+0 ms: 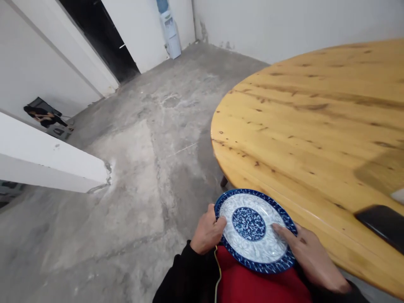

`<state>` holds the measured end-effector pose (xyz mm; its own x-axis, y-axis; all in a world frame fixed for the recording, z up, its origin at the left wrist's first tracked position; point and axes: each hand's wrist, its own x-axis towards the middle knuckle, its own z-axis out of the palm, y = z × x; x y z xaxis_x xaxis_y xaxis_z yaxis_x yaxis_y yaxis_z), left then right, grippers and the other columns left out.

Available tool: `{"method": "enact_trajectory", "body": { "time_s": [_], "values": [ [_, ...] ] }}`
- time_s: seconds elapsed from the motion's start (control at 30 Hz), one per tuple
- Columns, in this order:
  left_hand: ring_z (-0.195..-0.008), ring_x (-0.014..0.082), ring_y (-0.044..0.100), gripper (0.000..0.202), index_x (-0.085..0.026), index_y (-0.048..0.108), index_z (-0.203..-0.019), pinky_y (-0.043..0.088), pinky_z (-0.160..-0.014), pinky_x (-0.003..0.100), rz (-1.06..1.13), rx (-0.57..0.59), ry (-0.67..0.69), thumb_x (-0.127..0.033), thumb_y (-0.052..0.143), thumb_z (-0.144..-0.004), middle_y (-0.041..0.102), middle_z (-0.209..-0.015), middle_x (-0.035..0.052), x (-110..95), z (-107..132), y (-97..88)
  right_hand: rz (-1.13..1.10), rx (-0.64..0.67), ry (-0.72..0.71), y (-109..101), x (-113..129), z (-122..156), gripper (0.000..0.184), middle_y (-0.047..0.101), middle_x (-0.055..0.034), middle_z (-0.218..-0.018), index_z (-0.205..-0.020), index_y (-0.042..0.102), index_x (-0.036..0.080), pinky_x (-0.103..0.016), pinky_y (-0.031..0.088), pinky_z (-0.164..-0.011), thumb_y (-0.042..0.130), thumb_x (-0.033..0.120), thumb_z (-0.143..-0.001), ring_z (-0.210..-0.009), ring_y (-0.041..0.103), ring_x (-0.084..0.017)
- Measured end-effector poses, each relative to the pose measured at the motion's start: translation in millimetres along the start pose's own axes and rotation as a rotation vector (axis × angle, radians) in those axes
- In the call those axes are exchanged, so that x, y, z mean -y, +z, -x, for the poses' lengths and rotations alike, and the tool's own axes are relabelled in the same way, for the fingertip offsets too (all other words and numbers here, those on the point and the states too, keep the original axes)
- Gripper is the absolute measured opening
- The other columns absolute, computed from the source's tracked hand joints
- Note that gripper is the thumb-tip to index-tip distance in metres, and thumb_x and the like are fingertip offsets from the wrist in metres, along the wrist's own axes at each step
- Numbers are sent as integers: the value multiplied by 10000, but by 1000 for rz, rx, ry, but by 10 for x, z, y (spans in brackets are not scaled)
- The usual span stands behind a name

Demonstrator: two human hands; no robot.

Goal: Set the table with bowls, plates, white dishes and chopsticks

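Observation:
A round plate (pixel 230 229) with a dark blue patterned rim and a blue patterned centre is held up in front of my body, just off the near edge of the table. My left hand (pixel 208 229) grips its left rim, thumb on the upper face and fingers behind. On the opposite side my right hand (pixel 311 254) holds the rim, its thumb lying across the pale band of the plate. The fingers under the plate are hidden. Another blue edge shows at the upper left rim; whether a second plate lies beneath, I cannot tell.
A wooden table (pixel 299 113) with a rounded edge fills the right side, with a black flat object (pixel 381 225) on it. A white pillar (pixel 63 160) stands at left. A water dispenser (pixel 171 35) is by the far wall; a person (pixel 46 117) is at far left.

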<state>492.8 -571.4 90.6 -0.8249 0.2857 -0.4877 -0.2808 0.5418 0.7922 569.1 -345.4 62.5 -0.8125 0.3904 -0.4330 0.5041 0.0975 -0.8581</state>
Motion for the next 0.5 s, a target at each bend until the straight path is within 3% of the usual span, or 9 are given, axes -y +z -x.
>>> {"method": "enact_trajectory", "body": {
  "time_s": [0.13, 0.27, 0.37, 0.5],
  "values": [
    [-897, 243, 598, 46, -213, 511, -948, 490, -920, 383, -64, -22, -42, -232, 485, -916, 632, -877, 46, 74, -96, -164, 11, 43, -6, 207, -24, -166, 433, 758, -80, -784, -766, 720, 196, -380, 604, -752, 679, 615, -667, -821, 717, -337],
    [-891, 226, 601, 63, -201, 516, -968, 492, -903, 363, -16, -8, -28, -215, 480, -919, 648, -918, 51, 114, -354, -261, -20, 73, 24, 333, -16, -441, 454, 791, -98, -895, -823, 749, 202, -408, 619, -826, 681, 629, -688, -944, 742, -370],
    [-958, 235, 615, 142, -172, 551, -1032, 492, -935, 365, 12, 26, 12, -240, 480, -928, 678, -1006, 80, 84, -669, -397, -77, 46, -11, 461, 67, -707, 473, 796, -111, -991, -861, 755, 197, -431, 612, -893, 674, 631, -690, -1033, 734, -385],
    [-1131, 286, 620, 305, -134, 590, -1148, 465, -1045, 392, 0, 97, 67, -337, 507, -936, 702, -1180, 142, -95, -1257, -638, -154, -33, -55, 624, 241, -1154, 477, 793, -129, -1050, -880, 758, 196, -444, 586, -966, 654, 625, -698, -1057, 729, -387]
  ]
}}
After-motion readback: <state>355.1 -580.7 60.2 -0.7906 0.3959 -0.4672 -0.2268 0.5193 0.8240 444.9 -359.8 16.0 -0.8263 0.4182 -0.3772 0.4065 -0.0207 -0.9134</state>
